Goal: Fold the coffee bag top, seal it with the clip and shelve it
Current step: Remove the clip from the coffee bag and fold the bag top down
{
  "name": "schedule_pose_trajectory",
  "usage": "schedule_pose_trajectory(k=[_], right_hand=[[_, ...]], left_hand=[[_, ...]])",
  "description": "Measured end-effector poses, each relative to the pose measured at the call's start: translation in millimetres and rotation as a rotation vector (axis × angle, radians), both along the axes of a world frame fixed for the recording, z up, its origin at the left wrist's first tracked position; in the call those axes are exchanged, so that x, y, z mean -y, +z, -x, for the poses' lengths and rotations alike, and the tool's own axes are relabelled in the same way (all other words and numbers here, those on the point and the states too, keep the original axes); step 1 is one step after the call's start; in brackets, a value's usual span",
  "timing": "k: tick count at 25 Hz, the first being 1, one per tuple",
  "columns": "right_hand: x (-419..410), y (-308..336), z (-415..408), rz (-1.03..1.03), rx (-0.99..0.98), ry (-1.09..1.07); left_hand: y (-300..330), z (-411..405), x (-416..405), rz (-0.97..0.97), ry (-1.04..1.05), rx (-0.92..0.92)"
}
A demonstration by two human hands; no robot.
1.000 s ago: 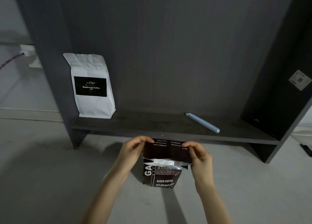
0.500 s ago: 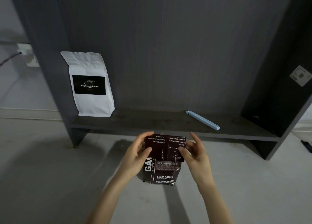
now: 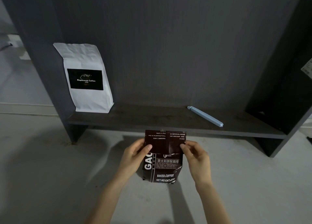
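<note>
You're pinching the folded top of the dark coffee bag with both hands; left hand and right hand are each closing a thumb-and-finger grip on one side of the flap, just in front of the shelf front edge; the blue clip is lying up and to the right near the shelf's right end, long axis slanting toward the front-right; your right hand's looking nearer, so I'd guess it's reaching next.

A bare storage corner: dark grey shelf unit standing on a concrete floor against a white wall.
</note>
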State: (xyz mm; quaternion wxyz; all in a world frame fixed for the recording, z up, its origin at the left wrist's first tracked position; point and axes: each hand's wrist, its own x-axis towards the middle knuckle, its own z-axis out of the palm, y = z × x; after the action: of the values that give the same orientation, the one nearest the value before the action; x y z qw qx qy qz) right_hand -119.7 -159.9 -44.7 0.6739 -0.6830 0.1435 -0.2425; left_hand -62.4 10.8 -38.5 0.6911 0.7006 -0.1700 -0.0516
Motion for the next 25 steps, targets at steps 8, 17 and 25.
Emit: schedule_pose_trajectory(k=[8, 17, 25], right_hand=[[-2.2, -2.3, -13.1, 0.132, 0.016, -0.042], [-1.9, -12.2, -24.7, 0.185, -0.003, -0.111], [16.7, 0.1, -32.3, 0.244, -0.025, -0.099]], left_hand=[[-8.0, -8.5, 12.5, 0.093, 0.115, -0.015], [-11.5, -21.4, 13.8, 0.136, 0.11, -0.084], [-6.7, -30.8, 25.1, 0.165, 0.109, -0.123]])
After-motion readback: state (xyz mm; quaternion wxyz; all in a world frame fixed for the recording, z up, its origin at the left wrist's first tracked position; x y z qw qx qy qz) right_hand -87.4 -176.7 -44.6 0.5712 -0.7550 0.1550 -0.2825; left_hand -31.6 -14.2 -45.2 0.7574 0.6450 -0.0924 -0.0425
